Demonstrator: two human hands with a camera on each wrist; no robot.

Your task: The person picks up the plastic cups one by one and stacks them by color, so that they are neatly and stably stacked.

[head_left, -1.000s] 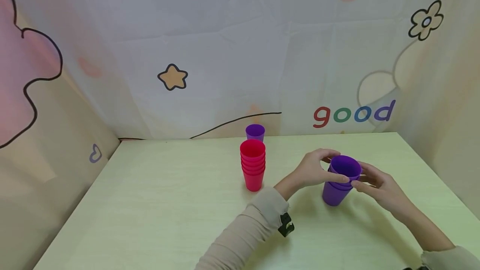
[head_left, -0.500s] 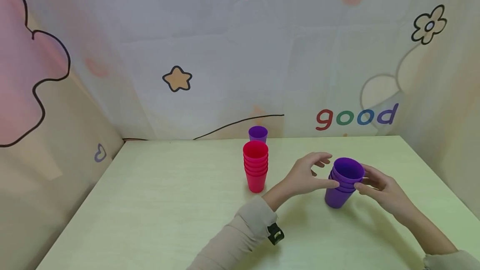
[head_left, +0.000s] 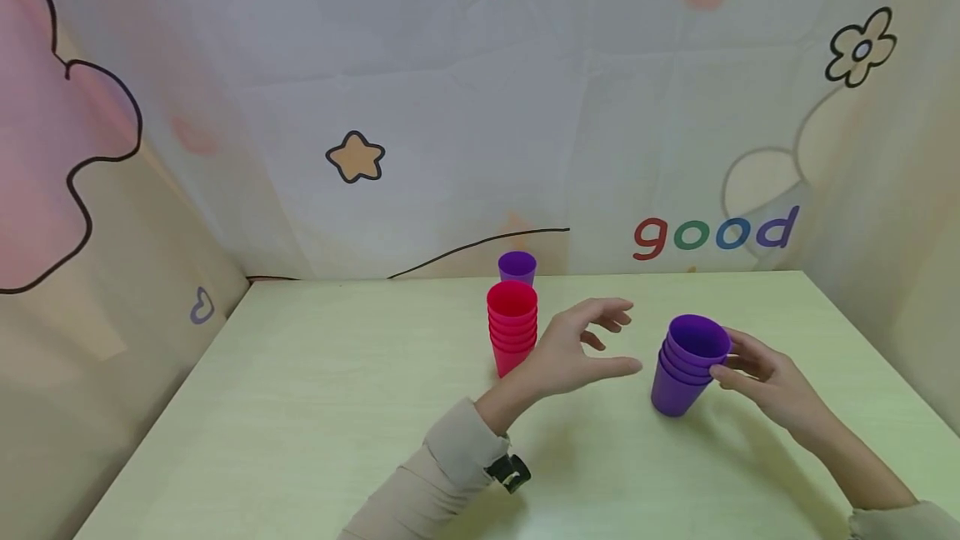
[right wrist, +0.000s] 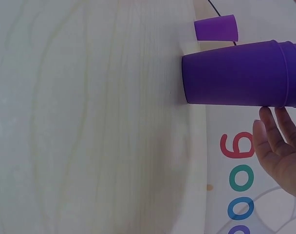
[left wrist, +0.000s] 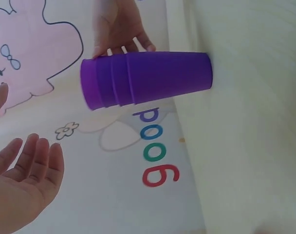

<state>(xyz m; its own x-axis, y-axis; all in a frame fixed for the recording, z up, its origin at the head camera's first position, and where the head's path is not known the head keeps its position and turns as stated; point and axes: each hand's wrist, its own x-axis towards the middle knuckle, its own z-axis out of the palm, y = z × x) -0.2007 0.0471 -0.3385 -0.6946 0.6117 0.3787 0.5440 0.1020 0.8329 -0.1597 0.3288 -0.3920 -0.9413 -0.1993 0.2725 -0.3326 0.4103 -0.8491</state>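
Observation:
Several purple cups (head_left: 678,386), nested one inside another, stand upright at the right of the table, tops leaning slightly rightward in the head view. My right hand (head_left: 780,394) holds the stack from its right side, thumb in front and fingers behind, just below the upper rims. In the right wrist view its fingertips (right wrist: 265,114) meet the cup wall. My left hand (head_left: 573,352) is in the air to the left of the purple stack, thumb and fingers spread apart, holding nothing. In the left wrist view a gap separates this hand (left wrist: 28,180) from the cups.
A stack of red cups (head_left: 512,315) stands near the middle of the table (head_left: 337,407), its lower part overlapped by my left hand. Behind it is a single purple cup (head_left: 517,265), partly hidden. A printed cloth (head_left: 450,107) hangs along the table's back edge.
My left hand has let go of the purple stack and moved left toward the red cups. My right hand has stayed at the purple stack.

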